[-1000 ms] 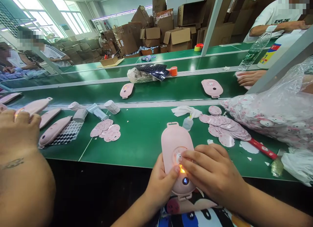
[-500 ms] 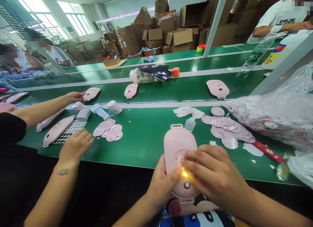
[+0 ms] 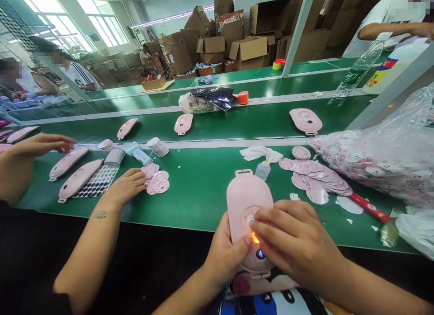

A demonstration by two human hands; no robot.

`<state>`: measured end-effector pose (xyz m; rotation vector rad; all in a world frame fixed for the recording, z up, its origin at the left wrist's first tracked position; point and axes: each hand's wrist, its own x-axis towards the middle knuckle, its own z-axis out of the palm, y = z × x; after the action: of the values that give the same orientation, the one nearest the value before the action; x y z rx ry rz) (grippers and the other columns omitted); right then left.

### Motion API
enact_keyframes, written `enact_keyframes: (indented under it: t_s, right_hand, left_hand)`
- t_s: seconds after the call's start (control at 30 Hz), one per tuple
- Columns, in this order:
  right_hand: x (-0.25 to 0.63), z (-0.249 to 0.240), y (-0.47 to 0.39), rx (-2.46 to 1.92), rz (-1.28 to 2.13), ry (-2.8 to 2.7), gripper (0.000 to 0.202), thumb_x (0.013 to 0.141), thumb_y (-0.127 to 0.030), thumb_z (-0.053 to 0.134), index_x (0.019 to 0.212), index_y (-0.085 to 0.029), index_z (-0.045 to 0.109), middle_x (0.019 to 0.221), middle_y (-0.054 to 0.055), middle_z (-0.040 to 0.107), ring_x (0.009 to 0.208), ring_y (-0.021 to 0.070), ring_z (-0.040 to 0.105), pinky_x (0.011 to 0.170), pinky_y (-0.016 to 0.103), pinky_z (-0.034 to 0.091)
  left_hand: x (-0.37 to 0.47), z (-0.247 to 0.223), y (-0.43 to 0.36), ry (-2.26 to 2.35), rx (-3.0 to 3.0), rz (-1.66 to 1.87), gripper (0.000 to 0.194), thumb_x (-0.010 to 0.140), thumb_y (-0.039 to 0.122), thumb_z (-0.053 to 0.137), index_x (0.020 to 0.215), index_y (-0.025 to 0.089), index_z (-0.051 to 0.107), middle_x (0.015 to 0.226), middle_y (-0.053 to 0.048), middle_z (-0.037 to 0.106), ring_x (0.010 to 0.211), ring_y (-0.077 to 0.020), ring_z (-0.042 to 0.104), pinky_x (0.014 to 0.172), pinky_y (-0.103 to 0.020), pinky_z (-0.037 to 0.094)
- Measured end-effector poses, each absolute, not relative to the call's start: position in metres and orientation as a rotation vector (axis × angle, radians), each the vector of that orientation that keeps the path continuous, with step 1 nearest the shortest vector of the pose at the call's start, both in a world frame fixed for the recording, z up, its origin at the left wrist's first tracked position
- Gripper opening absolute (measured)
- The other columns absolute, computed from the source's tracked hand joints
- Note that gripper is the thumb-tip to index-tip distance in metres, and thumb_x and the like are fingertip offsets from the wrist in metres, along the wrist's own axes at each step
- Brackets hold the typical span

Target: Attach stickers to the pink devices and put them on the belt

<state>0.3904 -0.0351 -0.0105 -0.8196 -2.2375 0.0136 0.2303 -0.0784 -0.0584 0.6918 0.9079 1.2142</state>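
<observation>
A pink oval device (image 3: pixel 249 193) stands tilted up near the table's front edge, an orange light and a small lit display glowing on its lower half. My left hand (image 3: pixel 226 247) is wrapped round its left side, thumb on the front. The fingers of my right hand (image 3: pixel 294 242) are pinched together at a small white character piece (image 3: pixel 251 220) on the device's round pink patch. Behind the device are a small glue-like bottle (image 3: pixel 263 170) and a white tissue (image 3: pixel 256 153). Round pink stickers (image 3: pixel 318 177) lie spread out to the right.
A co-worker's hand (image 3: pixel 127 186) is at another sticker pile (image 3: pixel 158 183) on the left, beside more pink devices (image 3: pixel 79 180). Further pink devices (image 3: pixel 305 121) lie on the green belt (image 3: pixel 230 125). A plastic bag of small pieces (image 3: pixel 379 161) fills the right side.
The co-worker's far hand has let go of a device on the belt and drawn back left; their near hand has moved right to the stickers. My hands have barely moved.
</observation>
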Motion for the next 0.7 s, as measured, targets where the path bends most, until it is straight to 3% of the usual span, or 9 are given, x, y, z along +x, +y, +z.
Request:
enact_keyframes:
  t_s: [0.37,0.53,0.7]
  right_hand:
    - [0.388,-0.010,-0.039,-0.786,0.038,-2.234,0.027,0.098,-0.024,0.043,0.087,-0.022,0.068,0.095,-0.006,0.066,0.092,0.0145,0.046,0.084,0.032,0.027]
    - [0.395,-0.014,-0.035,-0.836,0.199,-2.122,0.013,0.092,-0.023,0.053,0.099,-0.024,0.064,0.103,-0.004,0.063,0.096,0.0147,0.048,0.089,0.032,0.030]
    - [0.401,-0.023,-0.032,-0.935,0.205,-2.153,0.035,0.086,-0.016,0.049,0.120,-0.020,0.051,0.122,0.007,0.049,0.112,0.0191,0.045,0.096,0.037,0.035]
  left_hand:
    - [0.235,-0.056,-0.076,1.009,0.624,1.220,0.068,0.065,0.042,0.086,0.116,0.015,0.050,0.110,-0.012,0.066,0.094,-0.0203,0.062,0.081,-0.030,0.053]
    - [0.238,-0.057,-0.075,0.958,0.543,1.280,0.068,0.064,0.039,0.086,0.115,0.014,0.048,0.110,-0.014,0.065,0.093,-0.0220,0.063,0.082,-0.034,0.054]
    - [0.239,-0.058,-0.074,0.893,0.532,1.318,0.067,0.065,0.035,0.084,0.116,0.014,0.046,0.108,-0.014,0.066,0.089,-0.0212,0.063,0.080,-0.035,0.053]
